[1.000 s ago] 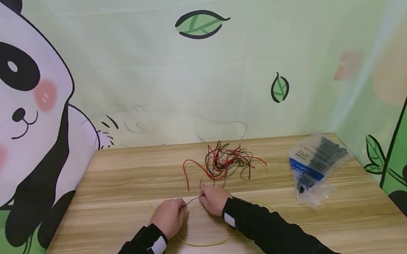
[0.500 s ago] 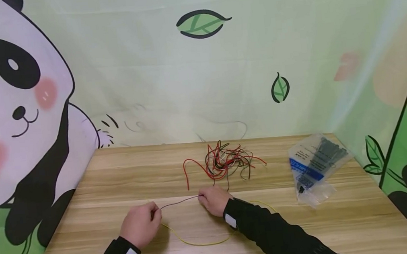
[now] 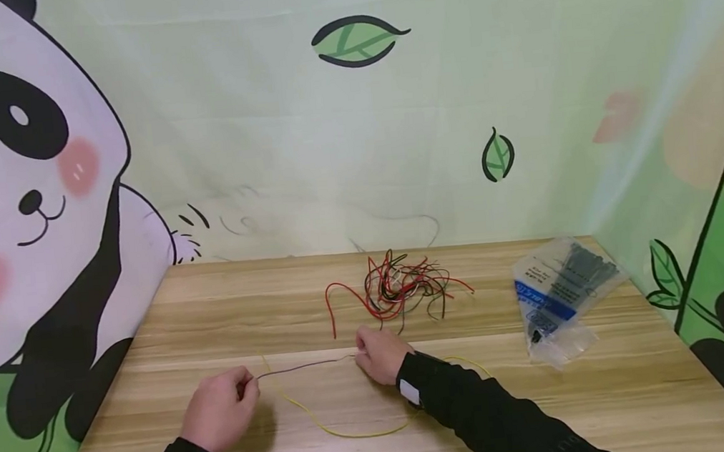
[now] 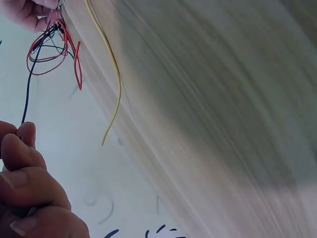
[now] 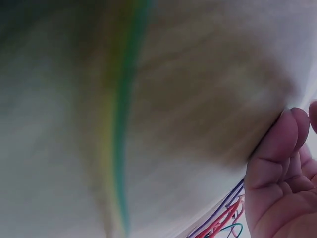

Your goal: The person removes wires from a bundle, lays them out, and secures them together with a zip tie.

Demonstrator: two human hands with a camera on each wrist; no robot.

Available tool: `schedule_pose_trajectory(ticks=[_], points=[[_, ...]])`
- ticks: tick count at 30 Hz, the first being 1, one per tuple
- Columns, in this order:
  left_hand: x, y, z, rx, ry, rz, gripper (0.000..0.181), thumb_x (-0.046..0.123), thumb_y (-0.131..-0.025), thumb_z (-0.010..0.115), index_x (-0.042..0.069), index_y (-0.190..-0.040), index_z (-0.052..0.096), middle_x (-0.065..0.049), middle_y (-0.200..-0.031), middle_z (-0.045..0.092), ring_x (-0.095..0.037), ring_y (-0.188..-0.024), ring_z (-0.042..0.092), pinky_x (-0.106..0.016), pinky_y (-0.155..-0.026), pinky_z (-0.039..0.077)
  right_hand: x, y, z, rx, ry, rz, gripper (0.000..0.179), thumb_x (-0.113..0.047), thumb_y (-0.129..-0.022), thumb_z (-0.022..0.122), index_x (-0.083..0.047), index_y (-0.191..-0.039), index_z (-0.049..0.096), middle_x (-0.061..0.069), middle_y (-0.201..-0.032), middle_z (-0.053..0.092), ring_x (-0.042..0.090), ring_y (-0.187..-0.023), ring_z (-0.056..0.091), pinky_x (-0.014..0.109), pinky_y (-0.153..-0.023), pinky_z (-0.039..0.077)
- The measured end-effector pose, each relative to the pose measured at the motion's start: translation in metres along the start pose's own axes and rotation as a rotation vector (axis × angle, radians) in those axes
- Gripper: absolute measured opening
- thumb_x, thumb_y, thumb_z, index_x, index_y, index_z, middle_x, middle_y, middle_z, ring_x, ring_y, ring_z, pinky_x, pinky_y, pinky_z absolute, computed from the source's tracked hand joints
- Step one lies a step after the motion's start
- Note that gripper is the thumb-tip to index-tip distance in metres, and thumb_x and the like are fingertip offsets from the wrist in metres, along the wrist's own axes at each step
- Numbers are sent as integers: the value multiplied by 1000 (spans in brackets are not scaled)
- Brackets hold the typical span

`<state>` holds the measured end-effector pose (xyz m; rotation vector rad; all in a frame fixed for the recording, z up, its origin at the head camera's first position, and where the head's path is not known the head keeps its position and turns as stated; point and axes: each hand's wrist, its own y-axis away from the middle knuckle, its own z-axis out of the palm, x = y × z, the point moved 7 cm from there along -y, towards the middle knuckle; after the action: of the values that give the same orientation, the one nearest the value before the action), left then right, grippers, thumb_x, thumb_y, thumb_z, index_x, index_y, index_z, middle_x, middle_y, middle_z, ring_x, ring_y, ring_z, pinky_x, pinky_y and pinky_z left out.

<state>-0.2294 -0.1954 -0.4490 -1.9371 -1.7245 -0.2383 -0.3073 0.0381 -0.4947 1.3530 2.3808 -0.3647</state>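
A thin dark wire (image 3: 303, 367) spans the space between my hands, sagging only a little. Its left part is pinched between the thumb and fingers of my left hand (image 3: 219, 408), at the left of the table. Near the table's middle my right hand (image 3: 383, 355) pinches it with thumb and fingertips. In the left wrist view the dark wire (image 4: 28, 87) runs up from the curled left fingers toward the right hand. A yellow wire (image 3: 361, 436) lies curved on the table below, passing under the right forearm. Blurred yellow crosses the right wrist view.
Behind the right hand lies a tangle of red and black wires (image 3: 400, 296), with one red strand looping out left. A clear plastic bag (image 3: 544, 300) with a blue band and dark contents lies at the back right. The wooden table (image 3: 239, 301) meets a printed backdrop.
My left hand has moved left, away from the right hand, and more of the dark wire shows between them. The right hand has stayed almost in place.
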Motion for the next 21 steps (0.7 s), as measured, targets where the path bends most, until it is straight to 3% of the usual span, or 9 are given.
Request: schedule_pose_trajectory(ticks=[6, 13, 21], points=[[-4, 1, -3, 1, 9, -7, 16, 8, -85, 59, 14, -71, 62, 8, -56, 49, -9, -50, 43, -28, -51, 37, -3, 0, 4, -22, 36, -47, 18, -17, -89, 68, -13, -75, 58, -7, -66, 50, 10, -61, 46, 24, -59, 38], [-15, 4, -10, 2, 4, -50, 15, 9, -89, 58, 11, -75, 65, 5, -59, 52, -11, -52, 44, -29, -52, 37, 5, 2, 6, -63, 10, -36, 16, -21, -95, 60, -14, -83, 69, -6, -75, 60, 9, -67, 51, 25, -65, 42], [-32, 13, -22, 28, -27, -59, 16, 8, -84, 57, 13, -70, 62, 5, -59, 51, -13, -54, 44, -31, -53, 37, 15, 13, -10, -84, -33, -99, 16, -14, -97, 57, -10, -84, 65, -2, -75, 55, 12, -69, 48, 28, -65, 40]])
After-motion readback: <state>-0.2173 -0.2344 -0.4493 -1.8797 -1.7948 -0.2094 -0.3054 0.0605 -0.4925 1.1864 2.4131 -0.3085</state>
